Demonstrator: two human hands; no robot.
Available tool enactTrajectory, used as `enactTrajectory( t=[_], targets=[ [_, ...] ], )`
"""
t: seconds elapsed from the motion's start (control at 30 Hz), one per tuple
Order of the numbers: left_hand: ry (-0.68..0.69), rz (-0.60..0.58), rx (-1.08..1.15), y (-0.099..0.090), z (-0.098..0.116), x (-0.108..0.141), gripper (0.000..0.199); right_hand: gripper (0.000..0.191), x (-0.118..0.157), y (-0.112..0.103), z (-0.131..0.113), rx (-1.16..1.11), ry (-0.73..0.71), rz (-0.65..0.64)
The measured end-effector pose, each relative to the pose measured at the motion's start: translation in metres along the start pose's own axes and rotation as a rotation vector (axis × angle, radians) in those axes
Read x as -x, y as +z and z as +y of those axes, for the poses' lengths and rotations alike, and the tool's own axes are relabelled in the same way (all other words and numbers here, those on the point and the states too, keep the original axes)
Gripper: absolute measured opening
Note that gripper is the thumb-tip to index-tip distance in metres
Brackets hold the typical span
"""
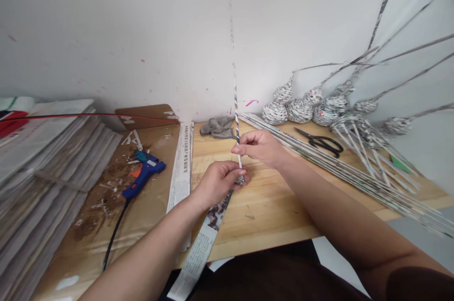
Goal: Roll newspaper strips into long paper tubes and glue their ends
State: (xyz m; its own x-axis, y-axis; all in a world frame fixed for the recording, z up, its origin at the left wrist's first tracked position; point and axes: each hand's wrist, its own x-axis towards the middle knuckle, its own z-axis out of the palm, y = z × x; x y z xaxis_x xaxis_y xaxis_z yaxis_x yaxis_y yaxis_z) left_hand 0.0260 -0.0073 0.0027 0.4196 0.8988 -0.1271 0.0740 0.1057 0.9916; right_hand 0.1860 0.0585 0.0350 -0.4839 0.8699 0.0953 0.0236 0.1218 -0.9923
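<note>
A thin rolled newspaper tube (235, 98) stands upright before me, its top reaching high against the wall. My right hand (260, 147) pinches the tube between thumb and fingers. Just below, my left hand (225, 178) is closed around the tube's lower end, where a flat newspaper strip (198, 249) joins it. The strip hangs down toward me over the table's front edge. Part of the join is hidden by my left fingers. A grey cloth (217, 127) lies behind the hands.
Rolled paper tubes (319, 164) lie across the right side near black scissors (321, 142). Woven paper gourds (300, 111) stand along the wall. A blue glue gun (144, 176), newspaper strips (180, 164) and a tall newspaper stack (46, 173) occupy the left.
</note>
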Motion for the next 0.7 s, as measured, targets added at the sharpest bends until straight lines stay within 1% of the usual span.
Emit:
enactTrajectory(
  t=[0.1,0.17,0.2,0.27,0.33,0.37,0.43,0.47,0.5,0.53,0.57,0.63,0.7],
  targets=[
    [0.006,0.001,-0.001,0.0,0.0,0.0,0.028,0.041,-0.003,-0.002,0.007,-0.032,-0.004,0.032],
    [0.023,0.009,0.007,-0.001,-0.001,-0.001,0.029,0.051,-0.01,-0.006,0.014,0.045,-0.009,0.086],
    [0.035,0.015,0.012,-0.001,-0.001,-0.001,0.029,0.052,-0.015,-0.009,0.018,0.158,-0.015,0.12],
    [0.063,0.025,0.015,-0.001,-0.002,-0.001,0.03,0.048,-0.029,-0.011,0.026,0.506,-0.052,0.172],
    [0.094,0.028,0.007,-0.001,-0.001,-0.001,0.031,0.044,-0.046,-0.009,0.033,0.876,-0.113,0.188],
    [0.107,0.027,0.0,-0.001,-0.001,-0.001,0.03,0.046,-0.055,-0.006,0.037,1.029,-0.131,0.176],
    [0.12,0.026,-0.015,-0.001,0.001,-0.001,0.03,0.052,-0.074,0.003,0.044,1.223,-0.145,0.175],
    [0.12,0.028,-0.021,-0.002,0.002,0.0,0.03,0.049,-0.083,0.008,0.047,1.271,-0.131,0.159],
    [0.117,0.032,-0.027,-0.002,0.003,0.0,0.03,0.042,-0.092,0.013,0.051,1.283,-0.106,0.135],
    [0.112,0.035,-0.032,-0.003,0.003,-0.001,0.03,0.036,-0.1,0.017,0.054,1.278,-0.089,0.131],
    [0.108,0.041,-0.035,-0.003,0.004,-0.001,0.029,0.035,-0.107,0.021,0.058,1.268,-0.073,0.13],
    [0.106,0.048,-0.034,-0.005,0.003,-0.002,0.029,0.039,-0.117,0.025,0.064,1.236,-0.044,0.161],
    [0.111,0.046,-0.022,-0.005,0.001,-0.003,0.029,0.047,-0.124,0.025,0.067,1.198,-0.019,0.212]
  ],
)
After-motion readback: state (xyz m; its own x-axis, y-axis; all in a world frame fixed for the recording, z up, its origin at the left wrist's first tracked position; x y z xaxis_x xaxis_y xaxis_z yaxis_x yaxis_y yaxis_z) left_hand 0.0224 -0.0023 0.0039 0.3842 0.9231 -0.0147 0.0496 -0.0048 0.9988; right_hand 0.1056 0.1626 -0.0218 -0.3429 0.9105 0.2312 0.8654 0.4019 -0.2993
